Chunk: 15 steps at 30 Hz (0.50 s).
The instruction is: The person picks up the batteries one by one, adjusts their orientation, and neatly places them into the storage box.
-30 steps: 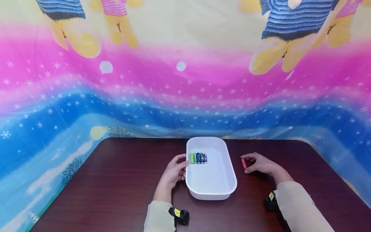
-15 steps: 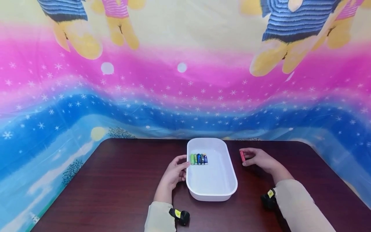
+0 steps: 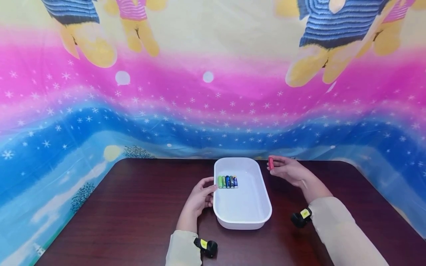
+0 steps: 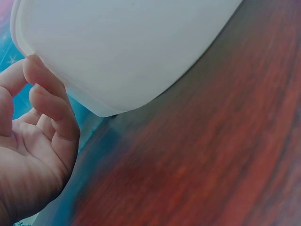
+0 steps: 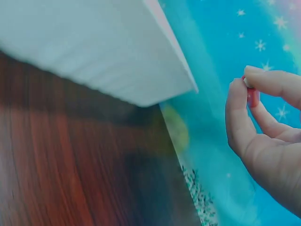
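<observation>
A red battery [image 3: 271, 163] is pinched between the thumb and fingers of my right hand [image 3: 293, 173], raised just right of the far end of a white plastic tray [image 3: 244, 208]. In the right wrist view most of that battery [image 5: 254, 98] is hidden by the fingertips. My left hand [image 3: 199, 197] grips the tray's left side, thumb on the rim and fingers against the outer wall. Inside the tray, near this thumb, several batteries [image 3: 227, 181] in green, blue and dark colours lie side by side in a row.
The tray stands on a dark red-brown wooden table [image 3: 139, 210]. Behind the table hangs a printed cloth [image 3: 186, 96] with snowflakes and bears, close to the far edge. Each wrist carries a black camera [image 3: 206, 247] on a strap.
My right hand has lifted the red battery and carried it away from me and to the left, toward the tray's far right corner. The left hand and tray stay put.
</observation>
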Motion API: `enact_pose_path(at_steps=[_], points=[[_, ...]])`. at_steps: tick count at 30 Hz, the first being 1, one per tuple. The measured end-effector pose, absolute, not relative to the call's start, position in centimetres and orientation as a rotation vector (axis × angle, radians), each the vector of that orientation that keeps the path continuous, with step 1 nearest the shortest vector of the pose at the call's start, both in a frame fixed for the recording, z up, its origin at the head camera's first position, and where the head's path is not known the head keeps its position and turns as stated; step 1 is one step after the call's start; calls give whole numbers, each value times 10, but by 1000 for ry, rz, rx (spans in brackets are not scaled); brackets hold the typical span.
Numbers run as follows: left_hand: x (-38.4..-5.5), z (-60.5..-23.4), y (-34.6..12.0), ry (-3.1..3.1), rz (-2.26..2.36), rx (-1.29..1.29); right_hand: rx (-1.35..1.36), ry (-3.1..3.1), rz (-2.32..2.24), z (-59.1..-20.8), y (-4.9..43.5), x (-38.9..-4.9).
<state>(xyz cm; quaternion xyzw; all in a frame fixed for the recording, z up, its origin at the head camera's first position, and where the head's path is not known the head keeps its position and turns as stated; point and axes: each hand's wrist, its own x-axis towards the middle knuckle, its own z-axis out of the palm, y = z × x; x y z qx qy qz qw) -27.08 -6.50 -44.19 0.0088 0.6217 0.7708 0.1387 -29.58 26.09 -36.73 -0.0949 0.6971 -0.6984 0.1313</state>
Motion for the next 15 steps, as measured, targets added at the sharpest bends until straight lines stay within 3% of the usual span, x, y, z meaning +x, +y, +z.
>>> enact_pose_path(at_steps=[7,15], points=[[-262,-427,-66,1799,2217,41,-296,1922,-2072,-359,244,-300],[-271,-442,-65,1803,2238,26,-225,1897,-2091,-354,220,-305]])
